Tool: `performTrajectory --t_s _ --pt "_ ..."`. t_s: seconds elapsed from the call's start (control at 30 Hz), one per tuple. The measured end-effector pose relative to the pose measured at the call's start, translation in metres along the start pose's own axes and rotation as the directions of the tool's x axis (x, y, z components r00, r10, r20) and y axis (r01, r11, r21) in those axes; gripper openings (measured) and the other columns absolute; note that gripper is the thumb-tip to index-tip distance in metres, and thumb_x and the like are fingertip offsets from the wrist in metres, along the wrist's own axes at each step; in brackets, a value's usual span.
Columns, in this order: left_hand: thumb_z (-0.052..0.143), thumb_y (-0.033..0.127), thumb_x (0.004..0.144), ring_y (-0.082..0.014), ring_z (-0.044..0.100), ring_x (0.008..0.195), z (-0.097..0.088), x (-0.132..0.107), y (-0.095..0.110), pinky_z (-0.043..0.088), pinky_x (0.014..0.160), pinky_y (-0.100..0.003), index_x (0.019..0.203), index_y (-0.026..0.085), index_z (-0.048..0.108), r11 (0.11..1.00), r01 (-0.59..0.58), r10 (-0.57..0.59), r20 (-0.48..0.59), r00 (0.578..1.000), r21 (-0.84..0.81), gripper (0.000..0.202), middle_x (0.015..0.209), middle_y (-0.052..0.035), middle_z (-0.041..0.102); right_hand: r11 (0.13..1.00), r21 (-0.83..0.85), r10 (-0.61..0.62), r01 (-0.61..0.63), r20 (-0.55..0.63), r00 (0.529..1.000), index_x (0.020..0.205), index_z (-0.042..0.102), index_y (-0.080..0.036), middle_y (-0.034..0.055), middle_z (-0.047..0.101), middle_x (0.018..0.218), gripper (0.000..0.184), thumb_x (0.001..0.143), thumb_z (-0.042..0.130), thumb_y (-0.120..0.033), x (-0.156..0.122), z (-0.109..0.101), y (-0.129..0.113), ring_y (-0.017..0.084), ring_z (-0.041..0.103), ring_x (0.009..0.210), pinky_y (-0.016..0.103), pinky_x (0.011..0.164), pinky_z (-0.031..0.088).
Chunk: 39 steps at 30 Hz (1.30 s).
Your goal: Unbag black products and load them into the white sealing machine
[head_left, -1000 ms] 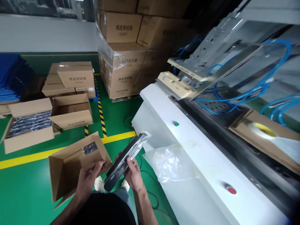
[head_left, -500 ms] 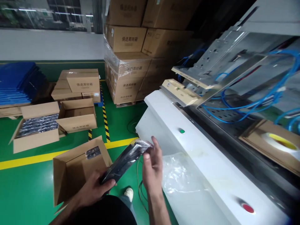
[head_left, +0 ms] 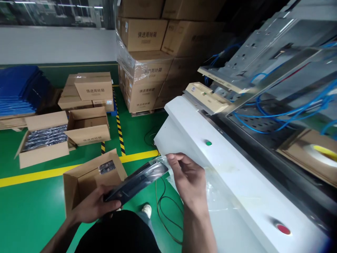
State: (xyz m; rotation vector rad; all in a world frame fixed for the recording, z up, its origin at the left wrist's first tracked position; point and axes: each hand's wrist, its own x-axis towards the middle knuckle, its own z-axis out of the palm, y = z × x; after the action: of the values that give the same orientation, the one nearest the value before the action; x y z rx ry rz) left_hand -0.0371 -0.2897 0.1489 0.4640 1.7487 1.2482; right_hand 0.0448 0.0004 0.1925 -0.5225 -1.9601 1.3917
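Note:
A long, dark, glossy part (head_left: 139, 181) slants across the middle of the view, its upper end inside a clear plastic bag (head_left: 163, 161). My left hand (head_left: 97, 205) is closed around the lower end, thumb on top. At the upper end my right hand (head_left: 188, 175) pinches the film of the bag between thumb and fingers. What kind of part it is I cannot tell. Below and left of it an open cardboard box (head_left: 92, 179) stands on the floor, with a dark wrapped piece (head_left: 107, 167) inside near its far wall.
To the right runs a white machine front with a green button (head_left: 209, 143) and a red button (head_left: 283, 229). Blue air hoses (head_left: 286, 116) hang over its bed. Stacked cartons (head_left: 147, 66) stand behind. A box of wrapped parts (head_left: 46, 137) sits left; a cable (head_left: 168, 211) lies on the floor.
My right hand has moved right and closed on the bag film, drawing it out past the part's end. My left hand, still holding the part, has shifted slightly left.

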Motion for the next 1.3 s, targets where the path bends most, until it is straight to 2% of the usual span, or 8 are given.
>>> performTrajectory --t_s 0.13,0.3,0.5,0.77,0.9,1.07,1.17,1.3 --pt "0.079 0.072 0.081 -0.0174 0.064 0.066 -0.004 0.0 0.001 0.052 0.058 -0.026 0.105 0.014 0.079 0.981 0.108 -0.101 0.052 0.993 -0.161 0.062 0.09 -0.0114 0.076 0.979 -0.098 -0.181 0.179 -0.012 0.983 0.09 0.078 -0.019 0.0038 0.073 0.087 0.025 0.101 0.072 -0.042 0.002 0.0 -0.006 0.017 0.067 0.08 0.031 0.074 0.051" --pt "0.08 0.067 0.084 -0.0163 0.065 0.064 -0.003 0.005 0.0 0.053 0.057 -0.025 0.102 0.013 0.077 0.977 0.05 -0.067 -0.074 0.995 -0.209 0.057 0.085 -0.0081 0.073 0.787 -0.339 -0.55 0.515 -0.009 0.835 0.096 0.077 -0.021 0.003 0.073 0.087 0.009 0.101 0.074 -0.028 0.005 0.001 -0.011 0.016 0.066 0.08 0.035 0.081 0.049" --pt "0.079 0.067 0.085 -0.0142 0.065 0.059 0.001 0.006 0.004 0.05 0.053 -0.022 0.101 0.013 0.075 0.962 0.056 -0.055 0.01 0.998 -0.267 0.057 0.085 -0.0074 0.074 0.952 -0.053 -0.307 0.303 -0.197 0.931 0.088 0.078 -0.02 0.0042 0.074 0.083 0.019 0.099 0.075 -0.036 0.008 0.012 0.0 0.016 0.069 0.076 0.03 0.069 0.054" --pt "0.06 0.091 0.083 -0.0147 0.062 0.051 0.006 0.004 0.019 0.043 0.045 -0.021 0.093 0.011 0.077 0.921 0.152 -0.12 0.11 0.987 -0.358 0.082 0.074 -0.0125 0.074 0.93 0.334 -0.005 0.156 -0.413 0.911 0.09 0.084 -0.022 0.0026 0.073 0.077 0.034 0.075 0.094 -0.05 0.021 0.025 0.017 0.016 0.063 0.07 0.029 0.063 0.047" --pt "0.052 0.097 0.082 -0.0155 0.059 0.052 0.016 0.015 0.033 0.041 0.046 -0.022 0.094 0.011 0.078 0.864 0.105 -0.129 -0.015 0.992 -0.493 0.09 0.063 -0.0087 0.068 0.906 0.313 -0.093 0.284 -0.507 0.857 0.101 0.081 -0.022 0.0032 0.074 0.094 0.029 0.087 0.086 -0.047 0.015 0.037 0.018 0.015 0.064 0.081 0.032 0.08 0.05" --pt "0.062 0.103 0.066 -0.0204 0.068 0.069 0.026 0.026 0.044 0.053 0.057 -0.027 0.097 0.012 0.076 0.787 -0.058 -0.2 -0.342 0.918 -0.614 0.097 0.079 -0.0104 0.074 0.955 0.18 -0.233 0.234 -0.023 0.972 0.109 0.075 -0.022 0.0034 0.068 0.095 0.014 0.099 0.075 -0.031 -0.035 0.053 0.02 0.016 0.066 0.09 0.029 0.08 0.054" --pt "0.058 0.1 0.074 -0.0244 0.073 0.084 0.031 0.026 0.046 0.06 0.071 -0.031 0.104 0.012 0.077 0.808 -0.143 -0.166 -0.454 0.875 -0.571 0.095 0.088 -0.0118 0.077 0.95 0.112 -0.309 0.29 0.239 0.92 0.118 0.069 -0.024 0.0019 0.065 0.098 0.023 0.097 0.076 -0.032 -0.065 0.068 0.015 0.015 0.066 0.09 0.027 0.08 0.057" --pt "0.049 0.1 0.08 -0.0292 0.073 0.103 0.037 0.024 0.045 0.061 0.094 -0.038 0.111 0.012 0.077 0.829 -0.228 -0.11 -0.548 0.829 -0.511 0.097 0.102 -0.0142 0.078 0.922 0.017 -0.376 0.388 0.283 0.882 0.112 0.063 -0.021 0.0016 0.064 0.096 0.025 0.094 0.078 -0.029 -0.083 0.084 0.004 0.013 0.066 0.084 0.024 0.078 0.06"
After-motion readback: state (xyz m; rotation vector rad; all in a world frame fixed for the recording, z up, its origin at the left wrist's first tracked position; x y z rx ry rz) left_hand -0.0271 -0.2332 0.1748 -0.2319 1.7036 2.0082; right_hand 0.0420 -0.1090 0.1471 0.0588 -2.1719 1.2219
